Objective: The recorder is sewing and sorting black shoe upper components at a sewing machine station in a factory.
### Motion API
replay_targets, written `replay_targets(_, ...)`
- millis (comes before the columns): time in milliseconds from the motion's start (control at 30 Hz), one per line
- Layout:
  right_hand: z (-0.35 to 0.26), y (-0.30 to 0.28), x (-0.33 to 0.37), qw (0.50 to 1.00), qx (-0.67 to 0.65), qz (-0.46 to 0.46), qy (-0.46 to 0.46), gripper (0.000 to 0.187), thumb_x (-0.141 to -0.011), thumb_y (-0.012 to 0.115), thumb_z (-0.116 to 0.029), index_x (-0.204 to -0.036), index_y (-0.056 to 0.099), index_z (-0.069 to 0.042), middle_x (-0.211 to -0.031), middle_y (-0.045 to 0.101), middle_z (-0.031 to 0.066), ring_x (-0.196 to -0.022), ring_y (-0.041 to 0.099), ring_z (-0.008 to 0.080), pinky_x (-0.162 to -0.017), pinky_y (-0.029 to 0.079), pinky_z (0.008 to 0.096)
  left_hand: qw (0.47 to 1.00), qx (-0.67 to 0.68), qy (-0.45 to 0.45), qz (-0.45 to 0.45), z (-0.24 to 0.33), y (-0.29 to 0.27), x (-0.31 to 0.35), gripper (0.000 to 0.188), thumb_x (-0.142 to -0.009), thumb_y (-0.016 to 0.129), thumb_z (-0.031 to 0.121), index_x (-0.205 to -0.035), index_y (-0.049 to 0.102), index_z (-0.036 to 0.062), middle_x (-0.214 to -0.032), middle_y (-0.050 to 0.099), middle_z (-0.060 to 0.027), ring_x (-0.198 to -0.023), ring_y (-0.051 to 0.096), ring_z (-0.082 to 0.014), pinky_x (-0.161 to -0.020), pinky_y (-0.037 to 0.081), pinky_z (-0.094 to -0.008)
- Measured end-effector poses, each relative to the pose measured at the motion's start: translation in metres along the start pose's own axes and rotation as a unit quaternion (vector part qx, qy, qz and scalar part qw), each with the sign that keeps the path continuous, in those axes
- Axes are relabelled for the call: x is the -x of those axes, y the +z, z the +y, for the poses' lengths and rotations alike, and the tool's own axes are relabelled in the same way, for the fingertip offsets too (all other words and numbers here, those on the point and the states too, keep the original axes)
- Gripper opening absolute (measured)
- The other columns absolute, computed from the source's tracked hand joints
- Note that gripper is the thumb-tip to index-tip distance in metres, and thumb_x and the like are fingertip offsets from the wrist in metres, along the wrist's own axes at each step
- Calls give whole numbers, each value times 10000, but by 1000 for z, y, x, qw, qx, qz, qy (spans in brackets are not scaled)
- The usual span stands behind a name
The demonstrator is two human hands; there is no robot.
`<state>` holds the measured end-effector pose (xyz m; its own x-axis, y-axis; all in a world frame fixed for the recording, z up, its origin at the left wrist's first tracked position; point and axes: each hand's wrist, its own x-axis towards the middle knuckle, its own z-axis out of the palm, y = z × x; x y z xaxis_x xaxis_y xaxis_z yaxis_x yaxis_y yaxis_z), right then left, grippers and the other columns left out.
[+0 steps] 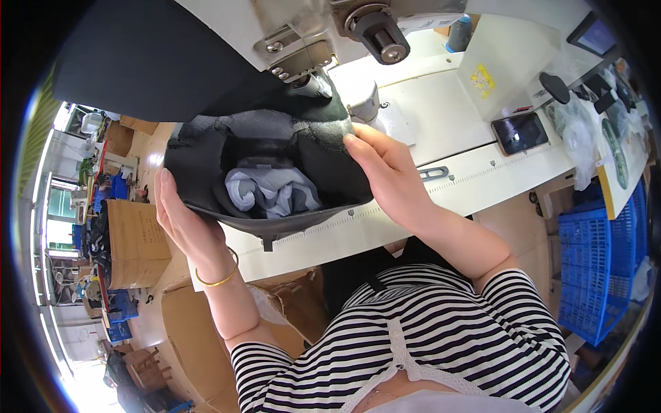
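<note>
Black open-mouthed bag [296, 224] held up over the near part of the white sewing table [441, 124], far rim under the sewing machine head [299, 20]. Crumpled pale grey lining [272, 191] inside. Left hand [187, 219]: fingers nearly straight, close together, flat along the bag's left side. Right hand [391, 172]: partly curled, thumb and fingers pinching the right rim; further fingertips hidden.

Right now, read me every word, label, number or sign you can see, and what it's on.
No text reads clearly enough to quote.
White table, ruler strip: marks too small.
Cardboard box: faint print, too blurred.
Yellow sticker: too blurred.
Sewing machine: small print, too blurred.
Black bag: none I can see.
</note>
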<state>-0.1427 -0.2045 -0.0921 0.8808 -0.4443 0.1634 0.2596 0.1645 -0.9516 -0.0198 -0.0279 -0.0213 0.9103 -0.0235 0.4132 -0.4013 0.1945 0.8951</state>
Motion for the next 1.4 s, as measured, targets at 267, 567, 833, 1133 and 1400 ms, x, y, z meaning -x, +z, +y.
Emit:
replay_targets(267, -1, 3, -12, 999, 40, 36, 9, 284, -973, 473, -246, -987, 597, 9, -633, 341, -96, -597, 276, 2, -514, 241, 204, 1000, 9, 23, -9, -8, 3, -13, 257, -934, 469, 207, -961, 602, -11, -941, 613, -71, -856, 584, -141, -789, 464, -264)
replay_targets(567, -1, -6, -8, 997, 75, 13, 2, 246, -968, 488, -213, -880, 555, 6, -624, 307, -98, -589, 248, 10, -498, 215, 214, 1000, -13, 29, -1, -15, 3, -16, 245, -932, 471, 198, -958, 598, -10, -942, 622, -69, -851, 588, -145, -792, 467, -268)
replay_targets(833, 1, -6, -5, 995, 97, 5, -21, 230, -973, 481, -184, -903, 550, 24, -622, 334, -87, -597, 267, 5, -497, 226, 214, 1000, 29, 4, -8, -12, 6, -16, 228, -937, 474, 186, -975, 590, -7, -941, 626, -62, -866, 596, -144, -794, 468, -270)
replay_targets(1133, -4, -12, -4, 995, 95, -36, -6, 259, -964, 487, -154, -1126, 559, 34, -712, 458, -50, -642, 358, 16, -543, 289, 198, 998, 9, -41, -52, -34, 7, -55, 245, -918, 488, 106, -1071, 587, -59, -1080, 612, -107, -976, 580, -155, -854, 464, -284)
replay_targets(1400, 8, -4, 10, 993, 0, -115, 26, 254, -952, 468, -98, -1151, 536, 44, -1105, 634, 109, -995, 614, 157, -856, 479, 264, 910, 186, 49, -368, -109, -22, -277, 373, -875, 587, 197, -1156, 561, -47, -1148, 604, -144, -1037, 578, -232, -880, 453, -320)
